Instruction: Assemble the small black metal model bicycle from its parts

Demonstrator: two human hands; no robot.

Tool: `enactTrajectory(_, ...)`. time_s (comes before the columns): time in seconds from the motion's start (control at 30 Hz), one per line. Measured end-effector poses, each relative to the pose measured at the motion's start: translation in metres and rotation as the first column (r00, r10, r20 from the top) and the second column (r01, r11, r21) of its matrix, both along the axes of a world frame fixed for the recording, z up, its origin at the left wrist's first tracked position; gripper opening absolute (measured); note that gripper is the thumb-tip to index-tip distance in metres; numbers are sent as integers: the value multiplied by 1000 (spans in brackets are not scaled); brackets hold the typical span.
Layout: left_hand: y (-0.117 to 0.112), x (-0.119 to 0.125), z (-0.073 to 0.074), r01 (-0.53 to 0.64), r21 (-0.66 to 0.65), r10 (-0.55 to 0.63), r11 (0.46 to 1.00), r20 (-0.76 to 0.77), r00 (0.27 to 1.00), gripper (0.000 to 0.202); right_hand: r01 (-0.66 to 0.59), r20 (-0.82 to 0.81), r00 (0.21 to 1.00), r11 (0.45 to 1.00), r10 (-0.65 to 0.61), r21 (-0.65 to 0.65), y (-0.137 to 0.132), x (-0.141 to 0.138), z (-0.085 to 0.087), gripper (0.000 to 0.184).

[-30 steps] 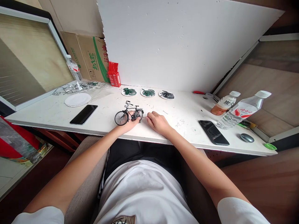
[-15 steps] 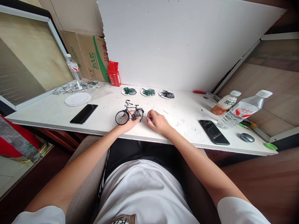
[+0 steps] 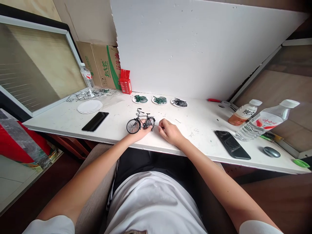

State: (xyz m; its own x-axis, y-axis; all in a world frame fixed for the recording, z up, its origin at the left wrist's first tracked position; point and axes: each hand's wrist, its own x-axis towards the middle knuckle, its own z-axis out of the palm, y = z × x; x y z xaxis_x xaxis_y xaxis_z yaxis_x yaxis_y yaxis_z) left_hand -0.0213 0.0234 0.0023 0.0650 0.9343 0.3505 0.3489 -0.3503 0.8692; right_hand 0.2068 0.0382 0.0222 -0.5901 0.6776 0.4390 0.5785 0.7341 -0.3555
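A black model bicycle point(image 3: 140, 122) stands upright near the table's front edge, its front wheel to the left. My left hand point(image 3: 143, 132) is closed around its lower rear part, behind the pedals and rear wheel; some fingers are hidden. Just to the right, my right hand point(image 3: 170, 130) pinches a slim tool with a thin shaft, which looks like a small screwdriver point(image 3: 157, 126). Its tip points left at the rear wheel; whether it touches cannot be made out.
Behind the bicycle sit three small plates of green and black model parts point(image 3: 159, 100). Phones point(image 3: 95, 121) point(image 3: 232, 145) lie on both sides. Stacked white plates point(image 3: 89, 106) are at left. Bottles point(image 3: 268, 120) and a mouse point(image 3: 271, 151) stand at right. A red box point(image 3: 125, 83) is at the back.
The whole view has shifted, so everything appears farther right and slightly lower. Both hands keep their holds, and the bicycle stays in nearly the same place on the table.
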Motion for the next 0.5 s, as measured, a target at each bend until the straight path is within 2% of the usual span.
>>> enactTrajectory(0.23, 0, -2, -2, -13, 50, 17, 999, -76, 997, 17, -4, -20, 1000, 999, 3, -32, 1, 1, -1, 17)
enactTrajectory(0.5, -3, -2, 1, -28, 21, 30, 999, -98, 995, 19, 5, -33, 999, 998, -7, -58, 1, 1, 0, 18)
